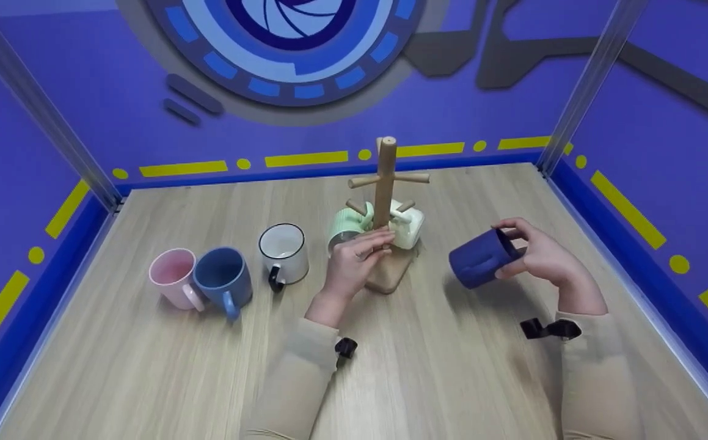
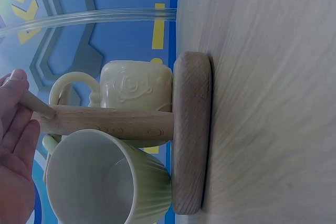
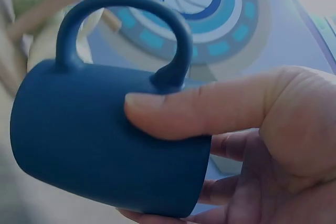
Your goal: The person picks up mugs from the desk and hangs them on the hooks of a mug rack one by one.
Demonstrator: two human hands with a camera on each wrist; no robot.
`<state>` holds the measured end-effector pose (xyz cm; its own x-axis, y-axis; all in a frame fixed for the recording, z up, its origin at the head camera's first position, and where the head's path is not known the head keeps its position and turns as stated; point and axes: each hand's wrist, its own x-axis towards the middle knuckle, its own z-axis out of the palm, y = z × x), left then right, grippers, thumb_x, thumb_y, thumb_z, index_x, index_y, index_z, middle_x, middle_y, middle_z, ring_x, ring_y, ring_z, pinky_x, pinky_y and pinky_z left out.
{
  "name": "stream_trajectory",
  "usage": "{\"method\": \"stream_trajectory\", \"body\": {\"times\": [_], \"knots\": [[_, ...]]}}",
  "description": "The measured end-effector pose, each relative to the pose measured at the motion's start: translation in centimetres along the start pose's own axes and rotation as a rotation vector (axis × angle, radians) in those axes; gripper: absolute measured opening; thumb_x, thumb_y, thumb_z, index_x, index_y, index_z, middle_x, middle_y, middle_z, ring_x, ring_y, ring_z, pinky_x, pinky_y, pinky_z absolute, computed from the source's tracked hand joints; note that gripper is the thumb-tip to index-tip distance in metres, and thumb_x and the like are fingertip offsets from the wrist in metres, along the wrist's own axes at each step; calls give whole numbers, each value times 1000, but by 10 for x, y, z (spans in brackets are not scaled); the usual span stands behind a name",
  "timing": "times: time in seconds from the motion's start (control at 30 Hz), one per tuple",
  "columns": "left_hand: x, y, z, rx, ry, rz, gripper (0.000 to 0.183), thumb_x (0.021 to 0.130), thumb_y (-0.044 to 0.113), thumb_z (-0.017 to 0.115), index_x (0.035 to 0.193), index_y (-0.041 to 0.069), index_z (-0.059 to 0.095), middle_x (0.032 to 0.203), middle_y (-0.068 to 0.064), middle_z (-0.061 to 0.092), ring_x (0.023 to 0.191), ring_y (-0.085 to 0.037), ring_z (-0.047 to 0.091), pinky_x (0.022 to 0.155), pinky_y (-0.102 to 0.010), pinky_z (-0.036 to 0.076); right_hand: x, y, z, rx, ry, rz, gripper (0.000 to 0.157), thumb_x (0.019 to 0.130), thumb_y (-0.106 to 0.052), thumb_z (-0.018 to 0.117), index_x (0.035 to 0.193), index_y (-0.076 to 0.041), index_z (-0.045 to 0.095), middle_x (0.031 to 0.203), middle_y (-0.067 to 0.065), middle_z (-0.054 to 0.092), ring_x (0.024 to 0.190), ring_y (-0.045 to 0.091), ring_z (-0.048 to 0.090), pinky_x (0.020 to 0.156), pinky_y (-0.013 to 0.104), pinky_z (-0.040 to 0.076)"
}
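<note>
My left hand (image 1: pixel 354 263) is at the wooden mug tree (image 1: pixel 384 183), its digits around a front peg (image 2: pixel 38 103) low on the post. The peg's tip is hidden among the fingers. On the tree's lower pegs hang a green ribbed mug (image 1: pixel 343 225), left, and a cream mug (image 1: pixel 413 229) with a raised pattern, right. Off to the right, my right hand (image 1: pixel 537 253) grips a dark blue mug (image 1: pixel 479 260) near its rim, thumb close to the handle (image 3: pixel 126 1). That mug is tilted above the table, its mouth toward the palm.
Left of the tree stand a pink mug (image 1: pixel 170 278), a grey-blue mug (image 1: pixel 225 278) and a white mug (image 1: pixel 292 256) with black rim and handle. The tree's upper pegs (image 1: pixel 412 178) stick out bare. Blue-purple panels (image 1: pixel 305 134) enclose the wooden table (image 1: pixel 176 379) at back and sides.
</note>
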<state>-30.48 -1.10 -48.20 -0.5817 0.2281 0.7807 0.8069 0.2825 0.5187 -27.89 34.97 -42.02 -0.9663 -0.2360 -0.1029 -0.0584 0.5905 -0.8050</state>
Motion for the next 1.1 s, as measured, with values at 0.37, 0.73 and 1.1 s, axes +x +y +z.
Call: {"method": "stream_trajectory", "body": {"times": [0.37,0.73,1.1], "knots": [[0,3,-3,51,-15,19,26,87,7,79,113,3,78,116,-10,78,113,-24,74,101,-28,57,12,-23,25,316,-109,-78,88,71,5,83,147,-3,41,136,16,53,116,32,61,89,29,59],[8,48,-20,176,-318,-133,94,87,77,48,144,4,58,147,-12,61,139,-27,58,116,-42,47,16,-41,54,534,-249,-111,78,76,2,74,145,-13,41,140,15,43,126,34,51,96,38,60],[19,105,-34,186,-495,-378,87,81,51,85,148,8,52,144,-11,61,125,-24,63,106,-39,55,6,-58,63,654,-383,-75,61,93,-8,66,146,-4,34,133,8,55,114,22,68,88,38,64]]}}
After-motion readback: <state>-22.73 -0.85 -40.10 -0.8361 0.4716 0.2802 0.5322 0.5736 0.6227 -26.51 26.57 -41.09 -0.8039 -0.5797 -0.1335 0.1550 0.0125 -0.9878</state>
